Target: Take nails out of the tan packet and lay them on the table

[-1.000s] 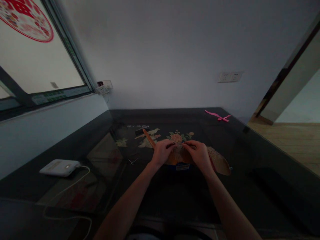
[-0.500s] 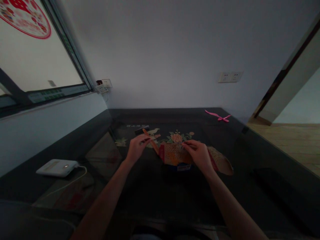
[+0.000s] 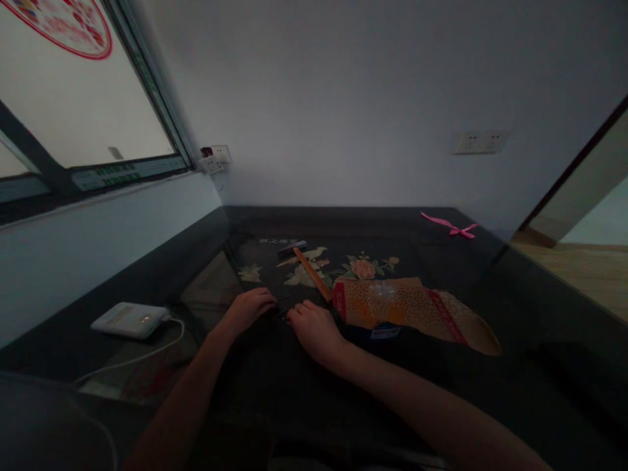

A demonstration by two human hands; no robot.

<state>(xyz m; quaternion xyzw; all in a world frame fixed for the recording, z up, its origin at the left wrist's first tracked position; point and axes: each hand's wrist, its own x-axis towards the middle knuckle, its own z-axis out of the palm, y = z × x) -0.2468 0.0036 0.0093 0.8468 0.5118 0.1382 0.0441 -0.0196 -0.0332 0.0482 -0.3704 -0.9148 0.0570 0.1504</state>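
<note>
My left hand (image 3: 251,306) is closed over the dark tabletop, its fingertips pinched by thin dark slivers too small to name. Just right of it, my right hand (image 3: 314,327) is closed too, the fingers curled and pressed together near the same slivers; what lies inside its grip is hidden. A small gap separates the hands. Beyond them lies a hammer with a wooden handle (image 3: 313,275) and a dark head (image 3: 291,249). To the right of my right hand, a printed cardboard piece (image 3: 407,304) lies on the table, with shiny clear tape (image 3: 383,288) on its upper part.
A white power bank (image 3: 130,320) with a white cable (image 3: 161,347) rests at the left. Near the back right is a pink ribbon (image 3: 458,231). A dark flat object (image 3: 574,373) lies at the right. Flowers are printed on the tabletop (image 3: 363,268); the wall stands behind.
My right hand has left the cardboard and moved left and nearer me. My left hand has come down from beside the hammer handle, closer to my right hand. The view has shifted slightly.
</note>
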